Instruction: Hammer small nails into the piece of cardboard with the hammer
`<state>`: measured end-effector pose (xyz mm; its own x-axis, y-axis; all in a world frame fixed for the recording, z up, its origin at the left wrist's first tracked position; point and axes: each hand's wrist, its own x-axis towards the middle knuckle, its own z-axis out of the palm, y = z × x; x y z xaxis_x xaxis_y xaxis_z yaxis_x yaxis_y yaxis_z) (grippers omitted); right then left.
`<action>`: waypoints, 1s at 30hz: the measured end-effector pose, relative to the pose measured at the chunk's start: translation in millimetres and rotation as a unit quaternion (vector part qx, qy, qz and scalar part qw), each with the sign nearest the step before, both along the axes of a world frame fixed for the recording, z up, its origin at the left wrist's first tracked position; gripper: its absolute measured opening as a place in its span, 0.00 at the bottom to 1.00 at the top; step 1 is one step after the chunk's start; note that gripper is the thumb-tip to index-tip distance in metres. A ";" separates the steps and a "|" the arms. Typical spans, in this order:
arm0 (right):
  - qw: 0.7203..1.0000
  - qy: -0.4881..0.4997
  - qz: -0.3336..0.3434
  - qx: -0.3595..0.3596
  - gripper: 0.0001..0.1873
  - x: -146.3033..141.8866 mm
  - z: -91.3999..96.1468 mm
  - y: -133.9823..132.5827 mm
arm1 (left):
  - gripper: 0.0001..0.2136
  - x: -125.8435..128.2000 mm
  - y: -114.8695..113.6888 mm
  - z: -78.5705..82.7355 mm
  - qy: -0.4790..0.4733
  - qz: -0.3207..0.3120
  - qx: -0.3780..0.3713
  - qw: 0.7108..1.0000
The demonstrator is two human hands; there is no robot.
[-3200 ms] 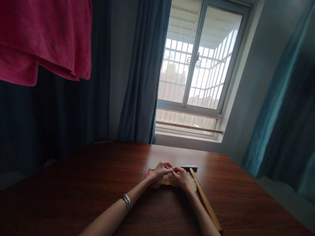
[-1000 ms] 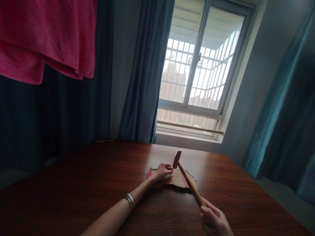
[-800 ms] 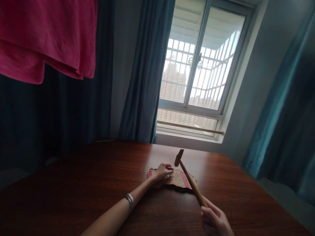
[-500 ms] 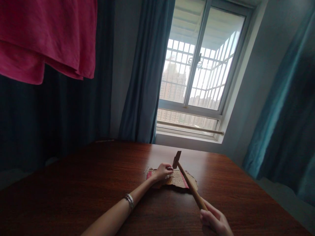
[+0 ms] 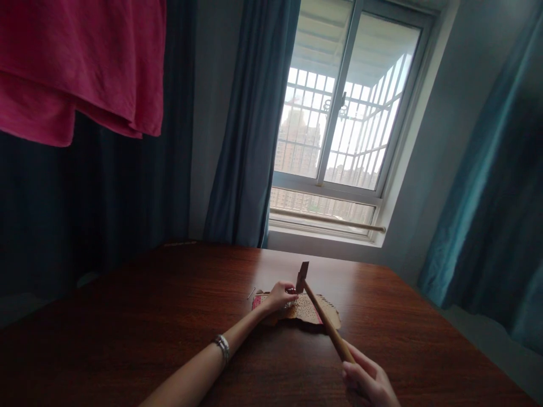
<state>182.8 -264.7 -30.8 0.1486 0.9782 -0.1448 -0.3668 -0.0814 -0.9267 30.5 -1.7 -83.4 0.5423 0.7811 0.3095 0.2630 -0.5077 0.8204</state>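
Note:
My right hand (image 5: pixel 368 377) grips the lower end of a hammer (image 5: pixel 326 322) by its long wooden handle. The metal head is raised close to my left fingertips. My left hand (image 5: pixel 278 297) is closed, its fingers pinched around a small, dark reddish thing (image 5: pixel 291 290) too small to name. That hand rests over a ragged piece of cardboard (image 5: pixel 311 308) with pink patches and many small holes or dots across it. On the left wrist sits a silvery bracelet (image 5: pixel 222 347).
A thin pale stick-like piece (image 5: pixel 251 293) lies left of the cardboard on the brown wooden table (image 5: pixel 178 316). Behind the table are a barred window (image 5: pixel 339 113) and blue curtains (image 5: pixel 241 141). A pink cloth (image 5: pixel 85 68) hangs at upper left.
The hammer and my right hand have shifted slightly left, bringing the head a little nearer my left fingertips. My left hand stays in place.

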 end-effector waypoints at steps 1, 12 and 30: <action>1.000 0.002 -0.002 0.001 0.35 -0.1 -1.0 0.7 | 0.10 0.3 0.4 -0.6 -0.001 0.002 0.004 1.000; 1.000 0.022 -0.016 0.003 0.36 -3.3 -0.9 0.3 | 0.10 1.1 4.9 -6.8 -0.007 -0.002 0.019 1.000; 0.999 0.011 -0.040 0.002 0.35 0.5 -4.1 -0.6 | 0.11 -0.7 -3.1 4.9 0.012 0.001 0.010 1.000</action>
